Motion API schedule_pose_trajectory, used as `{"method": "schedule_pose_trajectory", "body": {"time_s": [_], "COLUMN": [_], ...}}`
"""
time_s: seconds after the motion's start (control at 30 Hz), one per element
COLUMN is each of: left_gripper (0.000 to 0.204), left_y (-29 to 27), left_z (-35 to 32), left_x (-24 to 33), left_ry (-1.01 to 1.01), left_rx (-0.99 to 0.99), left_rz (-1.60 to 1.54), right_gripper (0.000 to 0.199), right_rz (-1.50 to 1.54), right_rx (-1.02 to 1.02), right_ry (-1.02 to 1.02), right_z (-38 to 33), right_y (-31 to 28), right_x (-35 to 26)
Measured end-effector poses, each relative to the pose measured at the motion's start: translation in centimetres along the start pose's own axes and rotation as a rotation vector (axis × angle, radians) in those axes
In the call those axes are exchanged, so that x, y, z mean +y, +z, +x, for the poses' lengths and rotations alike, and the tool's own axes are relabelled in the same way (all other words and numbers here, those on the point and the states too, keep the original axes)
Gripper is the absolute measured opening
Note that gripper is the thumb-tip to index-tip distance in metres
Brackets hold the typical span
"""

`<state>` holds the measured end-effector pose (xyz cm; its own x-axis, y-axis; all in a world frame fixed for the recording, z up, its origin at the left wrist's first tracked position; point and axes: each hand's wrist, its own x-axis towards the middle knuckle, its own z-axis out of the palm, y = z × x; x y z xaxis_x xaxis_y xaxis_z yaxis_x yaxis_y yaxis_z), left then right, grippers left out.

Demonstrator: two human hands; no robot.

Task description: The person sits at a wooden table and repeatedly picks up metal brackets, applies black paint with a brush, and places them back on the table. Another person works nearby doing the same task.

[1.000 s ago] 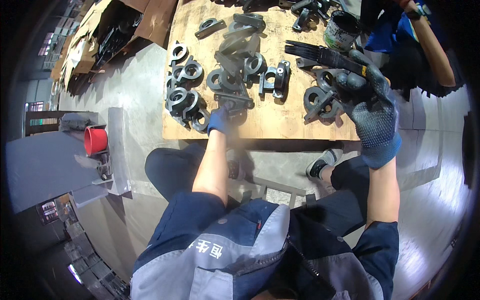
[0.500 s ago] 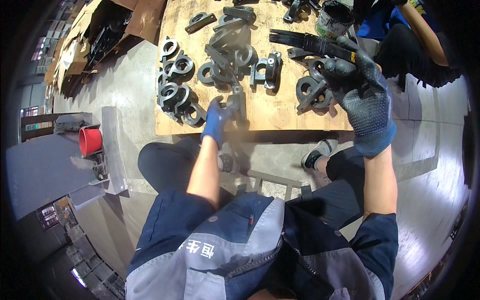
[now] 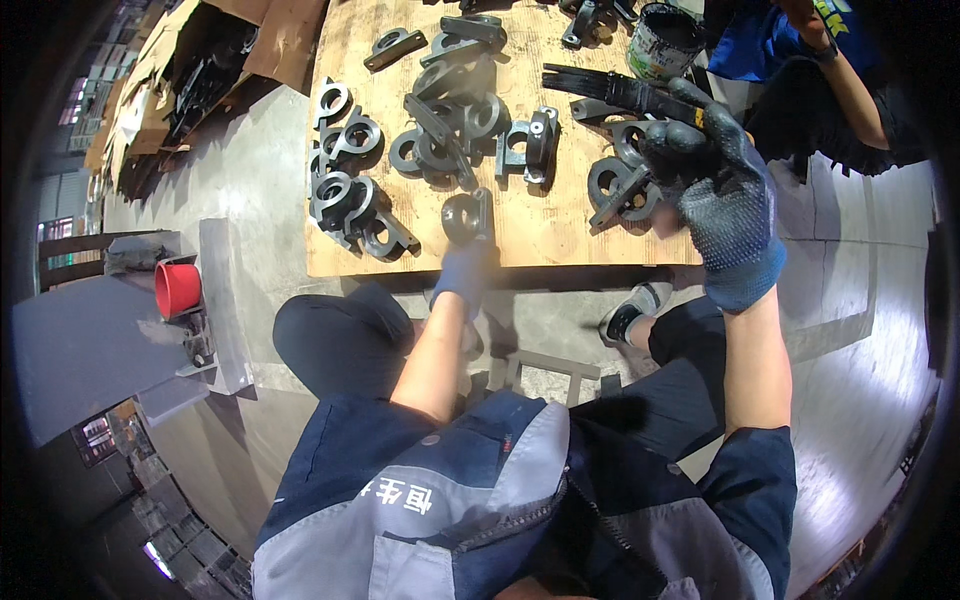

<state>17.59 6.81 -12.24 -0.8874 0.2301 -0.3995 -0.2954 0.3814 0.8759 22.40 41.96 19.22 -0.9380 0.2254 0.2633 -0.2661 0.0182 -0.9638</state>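
My left hand (image 3: pixel 463 272), in a blue glove, is at the table's near edge, smeared by motion. It appears closed on the lower end of a dark metal ring bracket (image 3: pixel 463 214), whose ring points away from me. My raised right hand (image 3: pixel 722 190), in a dark dotted glove, is closed round the handle of a paintbrush (image 3: pixel 610 88). The brush's black, clumped bristles point left over the table. Beneath that hand lie more ring brackets (image 3: pixel 625 190), partly hidden by it. Another bracket (image 3: pixel 530 146) stands near the table's middle.
Ring brackets cover the wooden tabletop (image 3: pixel 550 235) in groups, one heap (image 3: pixel 350 210) at the left. A paint-smeared can (image 3: pixel 664 42) stands at the far right, near another person's arm (image 3: pixel 850 95). Left of the table are a cardboard box (image 3: pixel 285 45) and red bucket (image 3: pixel 178 288).
My left hand has moved nearer to me and slightly right. The bracket at it has turned, so its ring shows. My right hand and brush are nearly still; the other person's arm has shifted.
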Motion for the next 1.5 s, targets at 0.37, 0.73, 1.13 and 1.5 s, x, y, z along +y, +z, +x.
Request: {"method": "schedule_pose_trajectory", "body": {"time_s": [0.37,0.73,1.13,1.5], "left_gripper": [0.025,0.024,0.022,0.059], "left_y": [-1.7,-5.3,-4.6,-5.6], "left_z": [-2.3,-12.2,-15.6,-13.4], "left_x": [7.4,30.2,33.7,31.2], "left_ry": [-0.074,0.305,0.301,0.428], "left_rx": [-0.244,0.236,0.254,0.215], "left_rz": [-0.936,-0.279,-0.338,-0.098], "right_gripper": [0.036,0.036,0.03,0.032], "right_rz": [0.025,0.607,0.362,0.387], "right_rx": [-0.08,-0.087,-0.235,-0.325], "right_ry": [0.12,0.331,0.144,0.163], "right_z": [-0.2,-0.9,-1.5,-1.5], "right_y": [2.5,7.5,8.5,8.3], "right_x": [-0.3,-5.2,-7.9,-8.1]}}
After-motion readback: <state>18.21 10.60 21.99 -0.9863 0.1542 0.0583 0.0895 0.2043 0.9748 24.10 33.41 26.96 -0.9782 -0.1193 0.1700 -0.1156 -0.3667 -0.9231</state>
